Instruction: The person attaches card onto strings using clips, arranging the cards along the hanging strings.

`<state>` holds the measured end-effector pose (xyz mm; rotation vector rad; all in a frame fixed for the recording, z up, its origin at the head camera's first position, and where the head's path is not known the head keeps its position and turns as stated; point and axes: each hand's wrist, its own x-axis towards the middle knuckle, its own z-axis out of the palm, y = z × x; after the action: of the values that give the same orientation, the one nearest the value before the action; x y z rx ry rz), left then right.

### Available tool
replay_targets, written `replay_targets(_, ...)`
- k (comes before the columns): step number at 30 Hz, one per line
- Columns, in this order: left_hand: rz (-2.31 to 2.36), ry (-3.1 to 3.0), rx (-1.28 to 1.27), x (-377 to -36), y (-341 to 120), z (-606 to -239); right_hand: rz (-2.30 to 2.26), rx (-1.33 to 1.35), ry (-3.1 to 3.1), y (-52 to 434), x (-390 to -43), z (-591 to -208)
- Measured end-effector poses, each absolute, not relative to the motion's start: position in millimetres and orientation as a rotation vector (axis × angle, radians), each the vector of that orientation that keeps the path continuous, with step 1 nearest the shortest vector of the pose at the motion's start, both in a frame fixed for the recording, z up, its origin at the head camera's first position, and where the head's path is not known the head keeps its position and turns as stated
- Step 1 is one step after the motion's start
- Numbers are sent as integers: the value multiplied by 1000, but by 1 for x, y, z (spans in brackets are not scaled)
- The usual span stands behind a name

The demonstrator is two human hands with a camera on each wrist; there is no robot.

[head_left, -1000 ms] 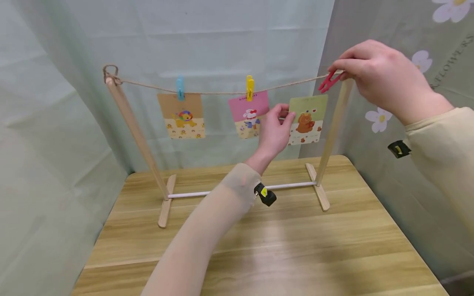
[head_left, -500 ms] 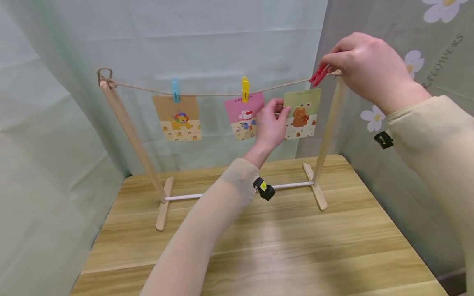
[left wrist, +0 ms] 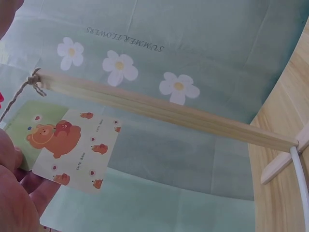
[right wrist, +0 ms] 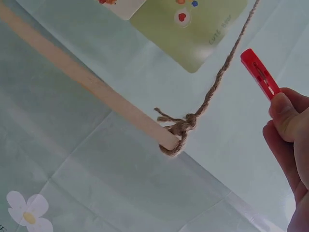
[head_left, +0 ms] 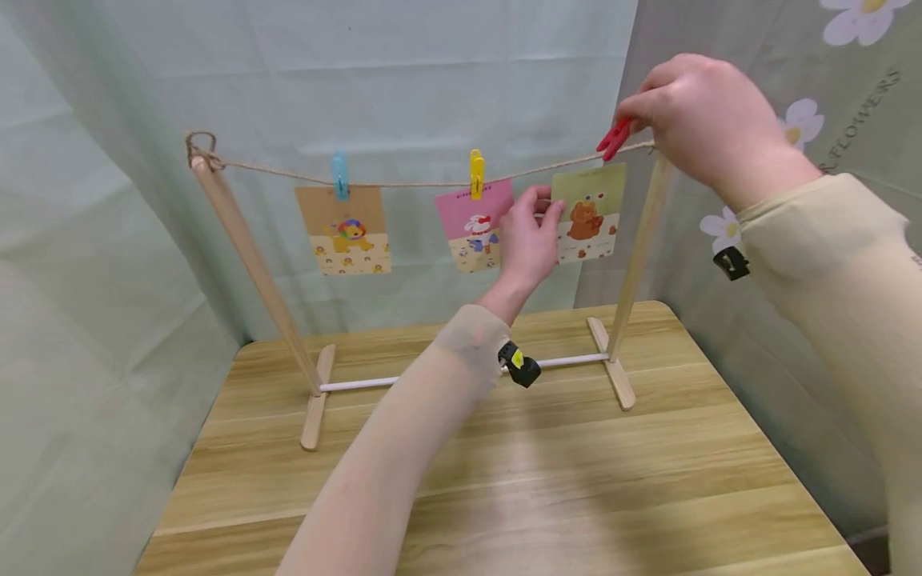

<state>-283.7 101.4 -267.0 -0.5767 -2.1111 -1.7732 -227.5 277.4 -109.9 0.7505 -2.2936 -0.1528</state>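
My left hand (head_left: 530, 240) pinches the left edge of a green and white bear card (head_left: 587, 214), holding it just under the twine (head_left: 547, 169) near its right end. Thumb and fingers of my right hand (head_left: 709, 120) pinch a red clothespin (head_left: 615, 139), whose tip is right by the twine above the card's top edge. In the right wrist view the red clothespin (right wrist: 260, 74) points toward the twine (right wrist: 219, 77). A yellow clothespin (head_left: 477, 174) holds a pink rabbit card (head_left: 475, 226) on the twine, and a blue clothespin (head_left: 341, 176) holds an orange lion card (head_left: 344, 230).
The twine is tied between two wooden posts, a left post (head_left: 252, 272) and a right post (head_left: 640, 248). A white rod (head_left: 360, 384) joins their feet on the wooden table (head_left: 576, 480). Pale cloth (head_left: 432, 72) hangs behind, with flower-printed cloth (head_left: 864, 320) at right.
The red clothespin in my right hand has moved left along the twine to above the bear card. My left hand has raised the bear card slightly toward the twine.
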Motion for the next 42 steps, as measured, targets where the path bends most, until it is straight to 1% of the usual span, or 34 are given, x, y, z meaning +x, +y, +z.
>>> replay_targets(5, -1798, -2101, -559, -282, 103, -265, -171, 711, -2358, 273, -230, -108)
replay_targets(14, -1812, -2088, -556, -283, 105, -262, -157, 727, -2394, 271, -238, -104)
replay_targets(24, -1825, -2084, -568, -282, 106, -261, -79, 622, -2584, 271, -238, -103)
replay_targets(33, -1837, -2081, -573, -283, 107, -260, -116, 682, -2502, 275, -242, -111)
replay_targets(42, -1846, -2094, -571, -284, 106, -261, -197, 652, -2404, 279, -246, -117)
